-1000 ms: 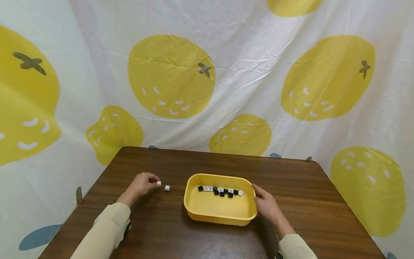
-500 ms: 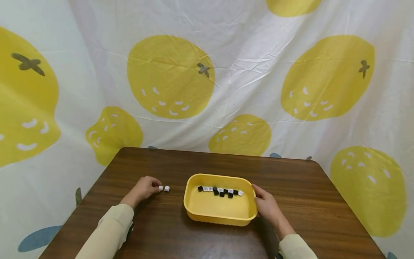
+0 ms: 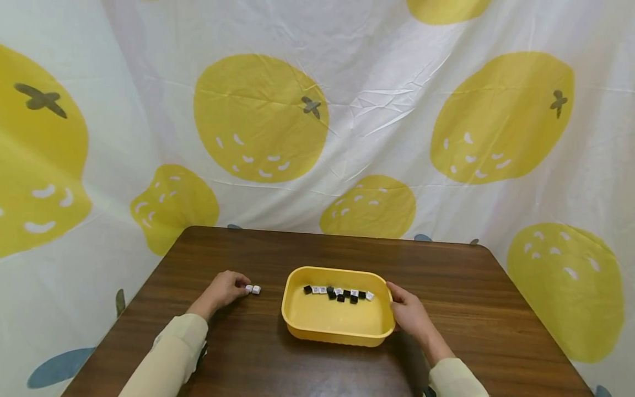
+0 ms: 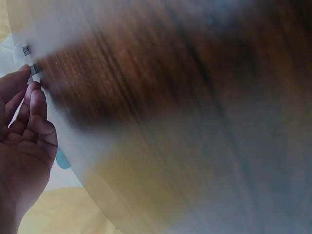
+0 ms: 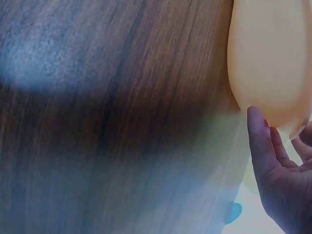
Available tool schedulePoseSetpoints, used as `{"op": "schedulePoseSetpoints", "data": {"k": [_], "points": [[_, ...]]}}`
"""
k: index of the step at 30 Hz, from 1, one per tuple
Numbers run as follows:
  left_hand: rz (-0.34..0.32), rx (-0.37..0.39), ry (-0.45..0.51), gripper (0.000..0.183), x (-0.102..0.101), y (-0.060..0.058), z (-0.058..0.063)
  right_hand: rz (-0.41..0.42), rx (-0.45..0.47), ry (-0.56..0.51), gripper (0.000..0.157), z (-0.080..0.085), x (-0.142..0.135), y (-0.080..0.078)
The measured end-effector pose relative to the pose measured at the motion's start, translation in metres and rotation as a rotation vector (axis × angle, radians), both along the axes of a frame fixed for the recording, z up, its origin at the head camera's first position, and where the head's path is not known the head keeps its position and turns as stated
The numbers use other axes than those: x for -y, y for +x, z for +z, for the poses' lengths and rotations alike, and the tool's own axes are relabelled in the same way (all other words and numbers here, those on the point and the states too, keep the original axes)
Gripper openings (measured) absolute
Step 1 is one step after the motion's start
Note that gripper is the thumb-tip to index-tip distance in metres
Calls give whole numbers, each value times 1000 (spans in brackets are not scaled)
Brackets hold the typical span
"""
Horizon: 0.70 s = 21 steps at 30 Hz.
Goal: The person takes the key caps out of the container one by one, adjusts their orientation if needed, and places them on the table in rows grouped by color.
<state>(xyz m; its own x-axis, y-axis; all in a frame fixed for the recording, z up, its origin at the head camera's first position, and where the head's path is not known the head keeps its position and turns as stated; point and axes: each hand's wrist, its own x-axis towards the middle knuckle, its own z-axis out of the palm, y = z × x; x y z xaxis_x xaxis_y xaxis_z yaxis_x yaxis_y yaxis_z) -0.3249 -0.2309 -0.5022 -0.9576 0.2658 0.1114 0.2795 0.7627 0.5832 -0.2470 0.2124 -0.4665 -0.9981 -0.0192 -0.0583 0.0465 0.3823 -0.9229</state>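
My left hand (image 3: 225,289) pinches a small white keycap (image 3: 249,288) between thumb and fingertips on the left part of the table. Right beside it sits a second white keycap (image 3: 256,289), the two in a short row. In the left wrist view, the pinched keycap (image 4: 34,69) shows at the fingertips, with the other one (image 4: 26,50) just above it. My right hand (image 3: 410,313) grips the right end of a yellow plastic tub (image 3: 337,336), fingers against its outer wall in the right wrist view. Several black and white keycaps (image 3: 339,298) lie inside it.
The dark wood-grain table (image 3: 461,286) has rounded far corners. Behind it hangs a white curtain (image 3: 367,55) printed with yellow lemons, close to the table's far edge.
The left hand has brought its white keycap down and to the right, beside the other white one. The right hand and the tub have stayed put.
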Motion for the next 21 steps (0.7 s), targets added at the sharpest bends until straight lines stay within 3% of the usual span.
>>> {"op": "schedulePoseSetpoints", "data": {"k": [14,21], "points": [[55,37,39,26,2,4,5,-26,-31,47,53,-2,0,0],[78,3,58,30,-5,0,16,-20,-46,44,53,-4,1,0]]}}
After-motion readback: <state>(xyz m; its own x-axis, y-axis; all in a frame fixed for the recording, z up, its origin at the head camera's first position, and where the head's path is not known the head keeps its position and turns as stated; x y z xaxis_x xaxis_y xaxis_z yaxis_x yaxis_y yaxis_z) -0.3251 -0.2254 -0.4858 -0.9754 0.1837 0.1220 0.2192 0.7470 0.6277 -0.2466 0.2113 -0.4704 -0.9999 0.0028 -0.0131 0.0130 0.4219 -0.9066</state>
